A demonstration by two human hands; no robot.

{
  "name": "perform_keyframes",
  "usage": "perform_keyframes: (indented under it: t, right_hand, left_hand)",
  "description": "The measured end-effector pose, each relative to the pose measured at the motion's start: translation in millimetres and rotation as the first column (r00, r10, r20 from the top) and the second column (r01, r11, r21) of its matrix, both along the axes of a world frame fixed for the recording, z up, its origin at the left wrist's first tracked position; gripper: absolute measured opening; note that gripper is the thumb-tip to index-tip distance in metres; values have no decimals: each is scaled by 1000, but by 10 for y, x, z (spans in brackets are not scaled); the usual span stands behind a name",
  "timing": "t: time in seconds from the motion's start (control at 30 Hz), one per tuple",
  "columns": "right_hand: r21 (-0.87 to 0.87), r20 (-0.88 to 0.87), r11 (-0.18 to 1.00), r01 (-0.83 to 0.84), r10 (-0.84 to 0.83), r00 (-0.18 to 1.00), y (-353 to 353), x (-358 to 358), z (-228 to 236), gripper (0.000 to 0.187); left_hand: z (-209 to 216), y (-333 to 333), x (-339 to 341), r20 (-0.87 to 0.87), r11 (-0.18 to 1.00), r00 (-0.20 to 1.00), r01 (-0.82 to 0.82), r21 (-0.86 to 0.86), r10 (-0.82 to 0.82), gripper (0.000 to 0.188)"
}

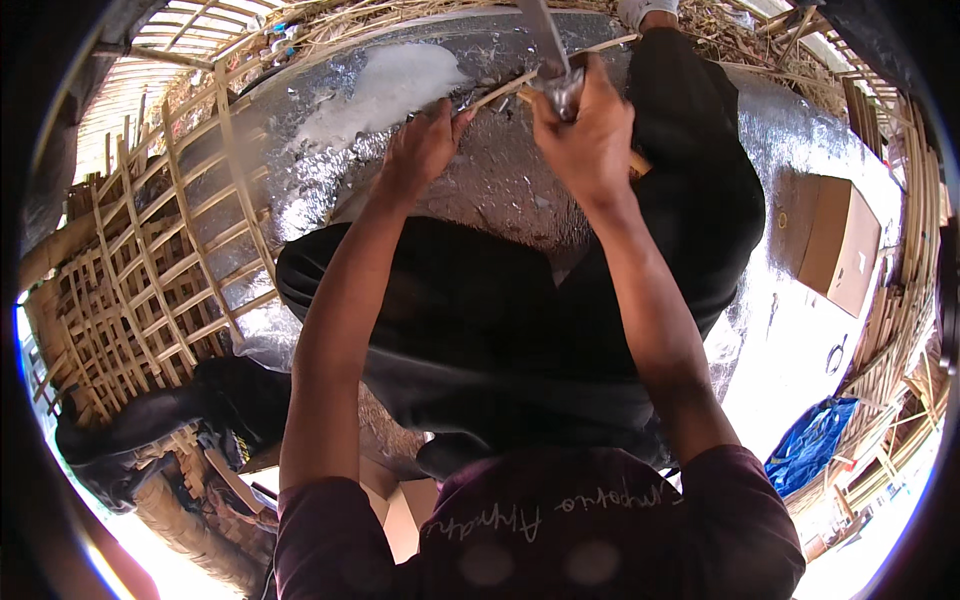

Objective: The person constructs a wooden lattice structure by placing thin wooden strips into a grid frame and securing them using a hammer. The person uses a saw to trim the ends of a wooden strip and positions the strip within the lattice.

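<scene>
My left hand [422, 148] is closed, its fingertips pinching the near end of a thin bamboo strip [500, 91]. The strip slants away to the upper right, passing the blade beside my right hand. My right hand [588, 135] is wrapped around a knife [546, 42], whose broad metal blade points away from me. A bit of its wooden handle [638, 165] shows behind the wrist. Both hands are above a silvery foil sheet [500, 190], beyond my legs in black trousers [480, 320]. The exact contact between blade and strip is too small to make out.
An open bamboo lattice [190, 220] stands at the left. A pale bright patch [385, 90] lies on the foil. To the right are a cardboard box [845, 245] and a blue plastic bag [810, 445]. Dry straw and strips [720, 35] line the far edge.
</scene>
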State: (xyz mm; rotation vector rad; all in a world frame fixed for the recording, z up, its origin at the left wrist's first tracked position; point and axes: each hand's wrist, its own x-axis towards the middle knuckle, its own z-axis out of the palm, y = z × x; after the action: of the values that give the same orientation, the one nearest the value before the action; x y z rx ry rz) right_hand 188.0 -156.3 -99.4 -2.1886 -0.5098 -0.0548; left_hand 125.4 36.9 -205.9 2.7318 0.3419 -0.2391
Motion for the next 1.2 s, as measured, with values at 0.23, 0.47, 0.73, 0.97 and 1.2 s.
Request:
perform_keyframes:
  t: [0.23,0.47,0.73,0.97,1.2]
  right_hand:
    - [-280,-68,959,-44,26,997,-168,-88,-667,34]
    - [106,121,994,-40,27,992,43,142,359,31]
    - [-315,132,949,-2,45,990,-221,-155,-840,32]
    - [-4,84,1000,-25,25,996,17,40,287,27]
    - [-311,71,949,-49,75,995,-272,-191,-818,33]
  left_hand:
    - [-62,94,24,101,1000,995,13,-5,-13,42]
    - [166,-41,-2,-58,997,998,-27,71,31,41]
    - [177,-19,-23,-49,995,998,-33,97,38,37]
    - [107,-31,-116,-40,992,999,-16,128,22,40]
    - [233,-93,-33,-88,990,996,-23,139,35,41]
